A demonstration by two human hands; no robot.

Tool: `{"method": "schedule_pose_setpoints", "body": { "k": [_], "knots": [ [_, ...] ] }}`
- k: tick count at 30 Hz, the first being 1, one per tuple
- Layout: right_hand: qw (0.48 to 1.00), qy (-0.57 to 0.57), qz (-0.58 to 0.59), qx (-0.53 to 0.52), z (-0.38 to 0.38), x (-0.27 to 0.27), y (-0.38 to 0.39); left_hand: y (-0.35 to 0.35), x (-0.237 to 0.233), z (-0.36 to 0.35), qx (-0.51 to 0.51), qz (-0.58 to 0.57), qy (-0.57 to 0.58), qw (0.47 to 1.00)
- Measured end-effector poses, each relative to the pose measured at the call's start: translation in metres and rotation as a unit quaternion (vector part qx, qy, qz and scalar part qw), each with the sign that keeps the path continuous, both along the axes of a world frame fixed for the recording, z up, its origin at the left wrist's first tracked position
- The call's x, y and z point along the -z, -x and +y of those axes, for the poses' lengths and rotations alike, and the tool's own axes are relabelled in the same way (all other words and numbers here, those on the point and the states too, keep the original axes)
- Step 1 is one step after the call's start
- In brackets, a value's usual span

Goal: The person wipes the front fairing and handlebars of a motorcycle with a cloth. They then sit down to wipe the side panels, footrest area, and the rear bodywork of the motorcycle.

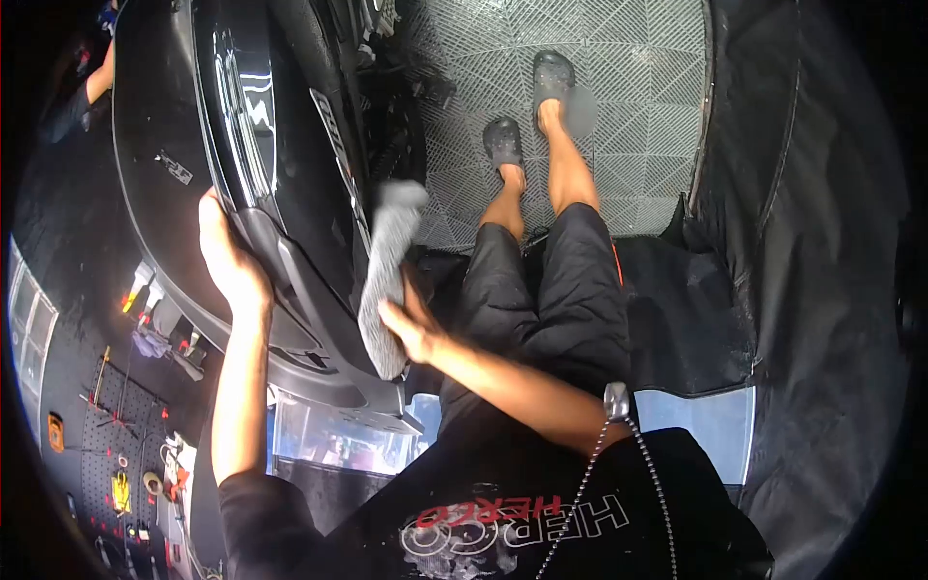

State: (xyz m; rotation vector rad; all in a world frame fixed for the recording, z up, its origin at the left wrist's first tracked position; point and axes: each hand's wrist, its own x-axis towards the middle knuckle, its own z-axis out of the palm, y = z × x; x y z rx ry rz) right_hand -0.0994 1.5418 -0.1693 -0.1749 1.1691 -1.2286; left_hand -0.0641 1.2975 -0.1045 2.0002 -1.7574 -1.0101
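A glossy black vehicle body (253, 145), probably a scooter or motorcycle, fills the upper left. My left hand (230, 256) lies against its outer side panel, with the fingers pointing up along the edge and nothing gripped. On the near side, my right hand (414, 324) holds a grey cloth (387, 261) between thumb and fingers. The cloth is long and slightly blurred, and it rests along the lower side trim of the vehicle. Part of the right hand's fingers is behind the cloth.
Grey textured floor tiles (638, 58) lie under my feet. Black sheeting (822, 242) hangs along the right. A pegboard with tools (121, 440) is at the lower left. Another person's arm (100, 77) shows at the upper left, beyond the vehicle.
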Motion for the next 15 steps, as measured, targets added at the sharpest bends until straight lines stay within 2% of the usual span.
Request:
{"method": "schedule_pose_setpoints", "body": {
  "k": [1, 3, 4, 6, 7, 8, 9, 10, 11, 12, 13, 14, 15],
  "knots": [
    [0.996, -0.022, -0.081, 0.036, -0.022, 0.008, 0.012, 0.004, -0.003, 0.000, 0.016, -0.022, 0.009, 1.000],
    [0.988, 0.023, -0.115, 0.102, -0.091, 0.028, 0.055, -0.004, -0.003, 0.002, 0.042, -0.041, 0.022, 0.998],
    [0.985, 0.095, -0.065, 0.131, -0.120, 0.039, 0.073, -0.024, 0.007, -0.003, 0.143, -0.109, 0.109, 0.978],
    [0.971, 0.175, 0.012, 0.162, -0.145, 0.038, 0.091, -0.031, 0.012, -0.005, 0.200, -0.143, 0.166, 0.955],
    [0.977, 0.131, -0.034, 0.167, -0.135, 0.027, 0.084, -0.026, 0.010, -0.006, 0.128, -0.102, 0.117, 0.980],
    [0.986, 0.074, -0.020, 0.149, -0.108, 0.020, 0.061, -0.024, 0.010, -0.006, 0.106, -0.096, 0.112, 0.983],
    [0.983, 0.085, 0.119, 0.108, -0.075, 0.006, 0.047, -0.021, 0.012, -0.005, 0.083, -0.087, 0.109, 0.987],
    [0.975, 0.088, 0.195, 0.051, -0.039, 0.004, 0.021, -0.018, 0.012, -0.003, 0.059, -0.079, 0.104, 0.990],
    [0.975, 0.116, 0.145, 0.119, 0.001, -0.009, -0.011, -0.013, 0.009, -0.002, 0.055, -0.051, 0.088, 0.993],
    [0.969, 0.147, 0.149, 0.131, 0.067, 0.022, -0.075, -0.012, 0.007, -0.002, 0.044, -0.041, 0.068, 0.996],
    [0.977, 0.152, 0.006, 0.148, 0.070, -0.013, -0.053, -0.011, 0.005, -0.004, 0.035, -0.032, 0.048, 0.998],
    [0.972, 0.165, 0.147, 0.073, 0.080, -0.003, -0.060, -0.012, 0.004, -0.006, 0.025, -0.024, 0.029, 0.999],
    [0.964, 0.160, 0.197, 0.075, 0.076, 0.005, -0.070, -0.013, 0.005, -0.007, 0.039, -0.036, 0.033, 0.998]
  ]
}}
